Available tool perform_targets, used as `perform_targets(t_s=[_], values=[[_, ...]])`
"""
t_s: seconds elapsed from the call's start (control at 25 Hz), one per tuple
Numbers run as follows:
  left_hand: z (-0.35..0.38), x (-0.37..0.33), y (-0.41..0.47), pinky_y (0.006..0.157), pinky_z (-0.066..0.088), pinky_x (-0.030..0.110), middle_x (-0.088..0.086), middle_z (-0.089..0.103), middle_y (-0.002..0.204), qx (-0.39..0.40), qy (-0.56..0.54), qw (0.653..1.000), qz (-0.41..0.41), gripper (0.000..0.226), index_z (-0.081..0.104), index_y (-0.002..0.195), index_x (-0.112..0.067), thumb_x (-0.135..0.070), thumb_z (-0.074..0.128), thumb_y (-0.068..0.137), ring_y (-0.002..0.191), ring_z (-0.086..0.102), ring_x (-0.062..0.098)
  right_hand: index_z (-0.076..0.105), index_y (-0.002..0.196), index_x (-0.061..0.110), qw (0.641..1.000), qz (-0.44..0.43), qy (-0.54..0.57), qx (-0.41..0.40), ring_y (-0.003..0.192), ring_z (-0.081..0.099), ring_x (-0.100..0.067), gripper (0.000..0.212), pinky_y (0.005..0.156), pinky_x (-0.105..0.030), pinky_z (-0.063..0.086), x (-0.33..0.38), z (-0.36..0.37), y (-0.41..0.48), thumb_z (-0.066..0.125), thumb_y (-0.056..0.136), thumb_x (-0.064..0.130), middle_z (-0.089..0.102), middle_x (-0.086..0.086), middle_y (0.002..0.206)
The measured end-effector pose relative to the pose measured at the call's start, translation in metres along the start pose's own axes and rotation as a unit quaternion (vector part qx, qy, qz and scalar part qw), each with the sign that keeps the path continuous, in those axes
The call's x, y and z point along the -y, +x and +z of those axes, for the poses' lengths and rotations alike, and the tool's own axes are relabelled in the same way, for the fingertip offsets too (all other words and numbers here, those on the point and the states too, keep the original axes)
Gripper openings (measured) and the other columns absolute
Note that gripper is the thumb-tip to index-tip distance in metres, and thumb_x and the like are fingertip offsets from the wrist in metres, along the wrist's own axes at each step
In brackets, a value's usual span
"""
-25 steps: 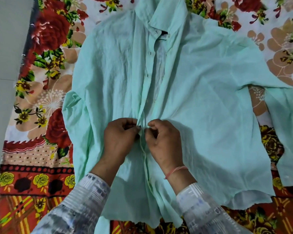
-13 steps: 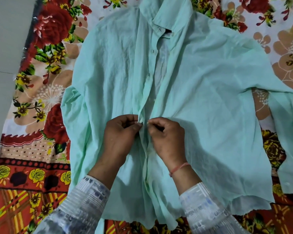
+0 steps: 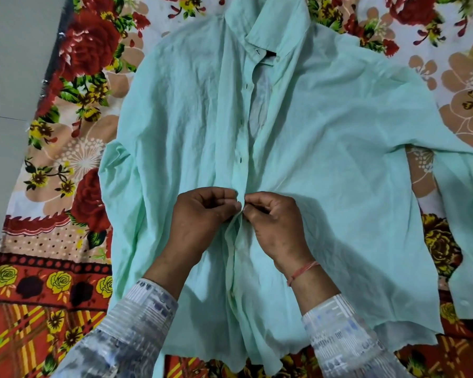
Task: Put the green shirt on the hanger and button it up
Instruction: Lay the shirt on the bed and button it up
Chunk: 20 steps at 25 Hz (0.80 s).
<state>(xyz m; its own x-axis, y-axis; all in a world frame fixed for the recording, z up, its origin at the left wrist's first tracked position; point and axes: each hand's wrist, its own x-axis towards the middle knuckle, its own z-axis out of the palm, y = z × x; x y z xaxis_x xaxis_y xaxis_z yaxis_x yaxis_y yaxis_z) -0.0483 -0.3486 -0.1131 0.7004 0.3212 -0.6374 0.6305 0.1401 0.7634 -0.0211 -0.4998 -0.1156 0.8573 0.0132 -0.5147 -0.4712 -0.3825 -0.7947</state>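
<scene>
- Left hand (image 3: 202, 222): fingers curled, thumb and fingertips pinching the left front edge of the green shirt (image 3: 325, 159) at the middle of its front opening.
- Right hand (image 3: 276, 227): fingers curled, pinching the opposite front edge. The 2 pinches meet tip to tip at 1 spot on the placket (image 3: 242, 148); whether a button lies between them cannot be told.
- Thread bracelet (image 3: 302, 271): reddish, around the right wrist.
- Cuffs (image 3: 148, 304): pale, printed with blue-grey blocks and stripes, 1 on each forearm.
- Green shirt, position: spread front-up and flat on the bedsheet (image 3: 79, 77), collar (image 3: 273, 25) at the far end, hem nearest the person.
- Placket above the hands: 3 dark buttonhole slits visible in a row; the 2 edges gape apart there, showing a paler inner layer (image 3: 260, 105).
- Cloth below the hands: gathered into lengthwise folds down to the hem.
- Shirt sleeves: 1 bunched at the left side (image 3: 115, 173), 1 laid out and hanging down at the right (image 3: 464, 214).
- Neck opening: 1 small dark patch (image 3: 271, 53), identity unclear.
- Bedsheet: floral print, red roses, yellow flowers, orange plaid border near the person.
- Floor (image 3: 11, 64): plain grey, along the left edge of the bedsheet.
</scene>
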Motion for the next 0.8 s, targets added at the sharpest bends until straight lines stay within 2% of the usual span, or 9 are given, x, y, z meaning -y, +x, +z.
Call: perform_targets(t_s=[0.08,0.24,0.44,0.56,0.64,0.72,0.8], values=[[0.003,-0.001,0.001,0.084,0.066,0.032,0.003,0.084,0.085,-0.009,0.031,0.999,0.005,0.022,0.085,0.098,-0.015,-0.005,0.092,0.08,0.085,0.082,0.017,0.084,0.098,0.023,1.0,-0.003,-0.004,0.017,0.088,0.077,-0.006,0.015,0.087,-0.03,0.063,-0.001,-0.002,0.001,0.074,0.092,0.013,0.082,0.009,0.089],[0.007,-0.005,-0.001,0.081,0.063,0.02,-0.01,0.083,0.084,-0.022,0.113,0.992,0.045,0.023,0.085,0.099,-0.024,-0.009,0.089,0.083,0.085,0.08,0.002,0.085,0.094,0.022,1.0,0.011,0.026,0.002,0.089,0.077,-0.008,0.011,0.09,-0.037,0.064,-0.002,-0.001,0.005,0.076,0.091,0.015,0.082,0.008,0.088],[0.012,-0.005,-0.007,0.077,0.055,0.005,-0.022,0.078,0.083,-0.047,0.151,0.985,0.072,0.025,0.085,0.103,-0.025,-0.012,0.09,0.082,0.082,0.074,-0.013,0.085,0.093,0.022,1.0,-0.009,0.007,0.01,0.084,0.076,-0.007,0.008,0.084,-0.032,0.062,-0.002,0.004,0.004,0.077,0.093,0.023,0.081,0.009,0.083],[0.013,-0.004,-0.007,0.08,0.057,0.007,-0.025,0.078,0.084,-0.045,0.158,0.983,0.078,0.025,0.085,0.105,-0.025,-0.013,0.09,0.083,0.084,0.074,-0.013,0.082,0.088,0.018,1.0,-0.001,-0.004,-0.011,0.077,0.074,-0.012,0.01,0.08,-0.035,0.063,-0.003,0.007,0.008,0.076,0.094,0.024,0.078,0.004,0.078],[0.012,-0.002,-0.009,0.084,0.058,0.01,-0.025,0.079,0.089,-0.042,0.158,0.983,0.077,0.025,0.085,0.109,-0.026,-0.016,0.088,0.087,0.089,0.074,-0.013,0.073,0.081,0.014,1.0,-0.008,-0.022,-0.001,0.064,0.064,-0.017,0.019,0.068,-0.036,0.057,-0.004,0.008,0.011,0.072,0.097,0.022,0.069,0.001,0.067],[0.013,0.001,-0.011,0.087,0.057,0.009,-0.026,0.077,0.094,-0.049,0.175,0.978,0.098,0.024,0.084,0.115,-0.026,-0.017,0.083,0.092,0.096,0.073,-0.013,0.065,0.077,0.013,0.999,-0.024,-0.044,0.011,0.057,0.048,-0.01,0.025,0.059,-0.03,0.045,-0.002,0.009,0.009,0.069,0.1,0.023,0.054,0.005,0.06],[0.016,0.004,-0.011,0.09,0.058,0.015,-0.021,0.079,0.101,-0.068,0.174,0.977,0.102,0.023,0.083,0.116,-0.025,-0.016,0.078,0.096,0.098,0.075,-0.006,0.065,0.079,0.015,0.999,-0.021,-0.029,0.02,0.056,0.044,-0.005,0.024,0.059,-0.023,0.041,-0.001,0.01,0.007,0.068,0.101,0.023,0.052,0.011,0.059]])
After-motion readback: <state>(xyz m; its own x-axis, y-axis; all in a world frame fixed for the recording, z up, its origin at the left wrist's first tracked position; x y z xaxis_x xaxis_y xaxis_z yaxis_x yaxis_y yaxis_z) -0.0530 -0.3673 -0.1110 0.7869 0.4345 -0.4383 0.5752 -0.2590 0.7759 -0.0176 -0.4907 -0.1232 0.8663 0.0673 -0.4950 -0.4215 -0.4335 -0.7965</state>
